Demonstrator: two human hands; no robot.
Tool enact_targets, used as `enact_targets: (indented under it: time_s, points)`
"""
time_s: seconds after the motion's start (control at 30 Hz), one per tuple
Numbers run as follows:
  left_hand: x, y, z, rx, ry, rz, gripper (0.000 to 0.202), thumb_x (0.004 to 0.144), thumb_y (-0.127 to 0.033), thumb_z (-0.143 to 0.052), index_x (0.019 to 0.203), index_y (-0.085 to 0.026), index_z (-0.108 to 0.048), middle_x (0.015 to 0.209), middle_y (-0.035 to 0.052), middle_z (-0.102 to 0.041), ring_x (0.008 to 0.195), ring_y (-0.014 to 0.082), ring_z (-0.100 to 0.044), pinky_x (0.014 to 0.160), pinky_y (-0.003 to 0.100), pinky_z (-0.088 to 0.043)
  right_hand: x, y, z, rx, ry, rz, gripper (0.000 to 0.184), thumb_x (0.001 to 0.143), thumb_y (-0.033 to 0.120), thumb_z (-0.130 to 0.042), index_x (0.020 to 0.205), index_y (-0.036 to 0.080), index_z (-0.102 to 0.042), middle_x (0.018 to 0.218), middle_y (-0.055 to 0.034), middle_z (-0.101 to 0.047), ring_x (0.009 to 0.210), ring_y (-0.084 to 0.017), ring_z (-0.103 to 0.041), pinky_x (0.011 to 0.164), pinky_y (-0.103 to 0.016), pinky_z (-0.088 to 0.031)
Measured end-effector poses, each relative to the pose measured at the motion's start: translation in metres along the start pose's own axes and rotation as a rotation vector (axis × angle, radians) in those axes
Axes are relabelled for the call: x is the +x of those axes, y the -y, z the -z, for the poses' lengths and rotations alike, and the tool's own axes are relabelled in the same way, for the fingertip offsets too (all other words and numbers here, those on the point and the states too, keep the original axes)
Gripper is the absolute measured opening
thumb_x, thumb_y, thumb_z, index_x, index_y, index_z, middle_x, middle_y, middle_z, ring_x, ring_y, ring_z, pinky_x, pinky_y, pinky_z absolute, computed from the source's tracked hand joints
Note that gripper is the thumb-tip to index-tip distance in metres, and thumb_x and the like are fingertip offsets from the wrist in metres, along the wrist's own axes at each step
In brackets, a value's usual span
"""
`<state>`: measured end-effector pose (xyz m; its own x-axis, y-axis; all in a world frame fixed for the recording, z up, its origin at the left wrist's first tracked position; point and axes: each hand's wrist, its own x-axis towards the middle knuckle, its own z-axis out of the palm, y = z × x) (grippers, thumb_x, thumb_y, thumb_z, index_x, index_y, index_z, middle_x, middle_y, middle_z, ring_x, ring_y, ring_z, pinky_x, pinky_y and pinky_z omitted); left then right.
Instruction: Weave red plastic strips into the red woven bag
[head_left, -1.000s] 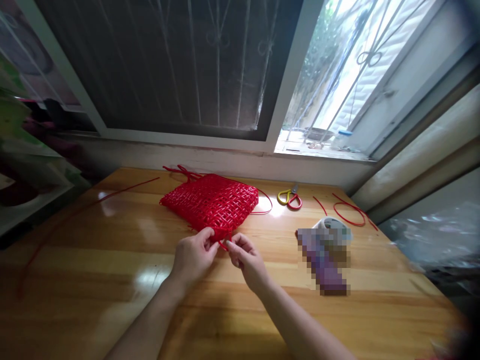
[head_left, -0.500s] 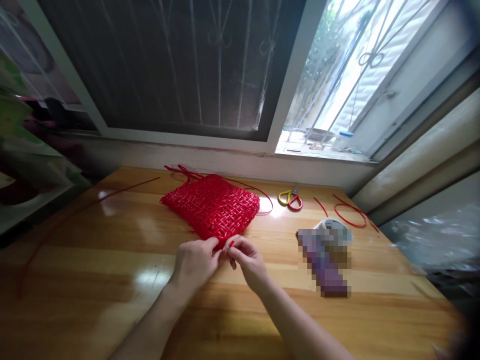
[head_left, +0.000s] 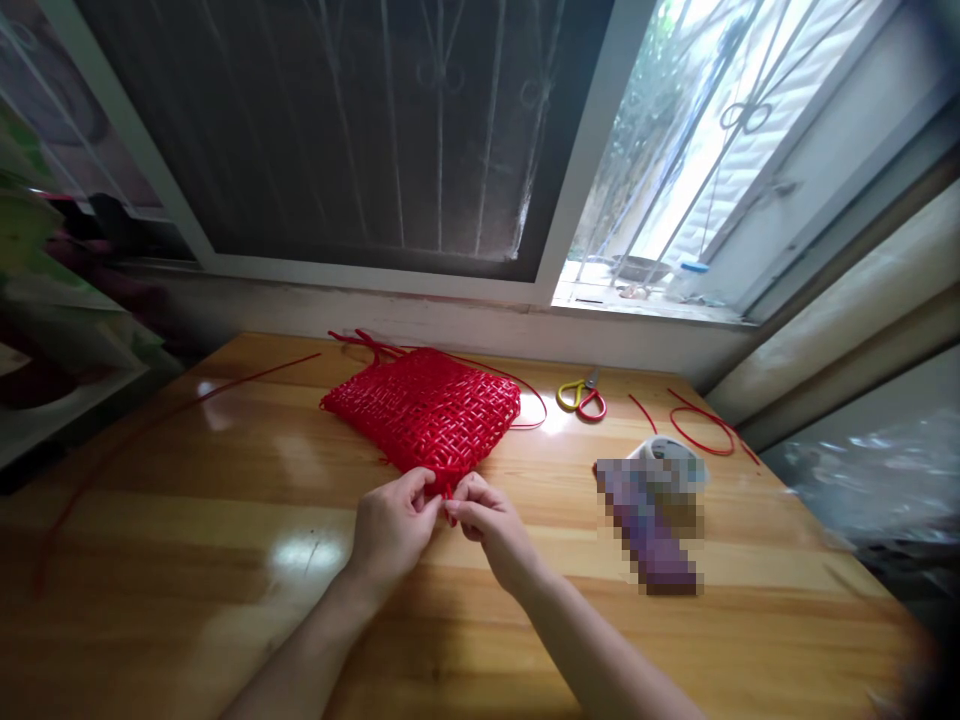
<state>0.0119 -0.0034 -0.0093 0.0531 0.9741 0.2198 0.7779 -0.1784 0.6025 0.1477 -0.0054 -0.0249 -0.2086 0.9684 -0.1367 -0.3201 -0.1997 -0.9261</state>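
A red woven bag or basket (head_left: 431, 410), made of shiny strips, lies on the wooden table (head_left: 247, 620) with one corner toward me. At that near corner my left hand (head_left: 396, 520) is closed, thumb and forefinger pinching the red strip by the weave. Close beside it, my right hand (head_left: 491, 525) pinches a short red strip end (head_left: 450, 495) that sticks out of the corner. The fingertips almost meet, and they partly hide the strip ends. Loose red strips (head_left: 367, 345) stick out from the far side of the weave.
Scissors (head_left: 581, 395) with yellow and red handles lie right of the weave. Farther right are a roll of tape (head_left: 667, 460), a blurred-out purple item (head_left: 652, 540) and a coiled red strip (head_left: 705, 430). One long red strip (head_left: 187, 405) curves along the left. A window (head_left: 360, 150) stands behind.
My right fingers have shifted their pinch slightly; the short strip end that pointed up between them now runs down from the corner between both hands. The woven piece has barely moved.
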Motion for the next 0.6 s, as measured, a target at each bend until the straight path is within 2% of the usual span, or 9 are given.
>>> enact_targets:
  time_s: [0.13, 0.27, 0.6]
  points:
    - [-0.0004, -0.0005, -0.0003, 0.011, 0.000, -0.008, 0.008, 0.070, -0.022, -0.055, 0.073, -0.018, -0.062, 0.051, -0.0056, -0.048, 0.048, 0.0083, -0.044, 0.050, 0.019, -0.029, 0.0005, 0.0011, -0.0032, 0.106, -0.062, -0.110, 0.013, 0.057, 0.018, -0.059, 0.049, 0.015, -0.049, 0.056, 0.0047, -0.042, 0.045, -0.004, -0.030, 0.043, -0.021, -0.014]
    - [-0.0006, -0.0009, 0.0004, 0.052, -0.019, -0.041, 0.006, 0.070, -0.022, -0.055, 0.069, -0.018, -0.059, 0.049, -0.0060, -0.047, 0.047, 0.0080, -0.043, 0.050, 0.019, -0.028, 0.0017, -0.0020, -0.0047, 0.209, -0.081, -0.200, 0.013, 0.056, 0.019, -0.056, 0.047, 0.015, -0.046, 0.046, 0.0053, -0.040, 0.041, -0.004, -0.026, 0.041, -0.021, -0.007]
    - [-0.0005, 0.0010, 0.0001, 0.135, -0.020, -0.116, 0.006, 0.069, -0.022, -0.054, 0.064, -0.018, -0.053, 0.050, -0.0056, -0.051, 0.047, 0.0081, -0.047, 0.050, 0.019, -0.027, 0.0018, -0.0012, -0.0078, 0.243, -0.121, -0.189, 0.020, 0.057, 0.021, -0.058, 0.046, 0.016, -0.042, 0.041, 0.0061, -0.038, 0.038, -0.003, -0.024, 0.039, -0.021, -0.007]
